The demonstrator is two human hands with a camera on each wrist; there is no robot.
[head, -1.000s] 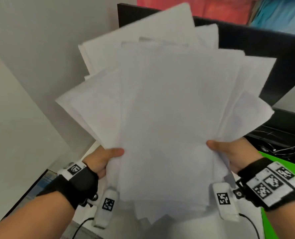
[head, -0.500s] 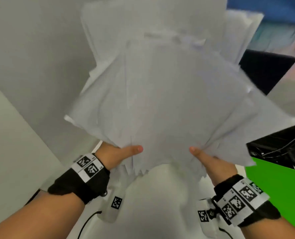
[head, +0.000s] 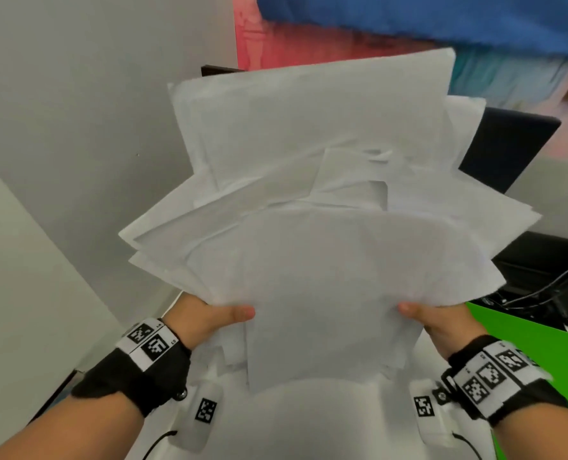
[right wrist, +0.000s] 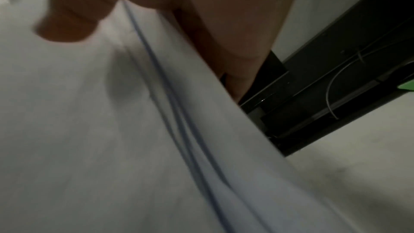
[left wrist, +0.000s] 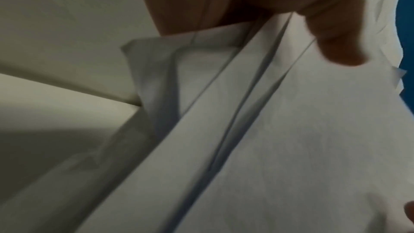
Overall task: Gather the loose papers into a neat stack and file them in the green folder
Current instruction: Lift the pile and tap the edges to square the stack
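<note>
A fanned, uneven bundle of white papers (head: 325, 254) is held up above the white table (head: 309, 423). My left hand (head: 209, 318) grips its lower left side, thumb on the front sheet. My right hand (head: 435, 318) grips the lower right side the same way. The sheets splay out to both sides and their lower edges are staggered. In the left wrist view my thumb (left wrist: 336, 47) presses on the papers (left wrist: 291, 148). In the right wrist view my thumb (right wrist: 67, 26) lies on the papers (right wrist: 89, 130). The green folder (head: 525, 356) lies on the table at the right, under my right wrist.
A black monitor (head: 508, 154) stands behind the papers. Black gear with cables (head: 548, 287) sits at the far right, beyond the folder. A grey wall (head: 77, 127) runs along the left. The table's left edge is near my left forearm.
Both hands still hold the bundle. The front sheets have slid lower in my grip, and the head view has tilted up to show more of the wall behind.
</note>
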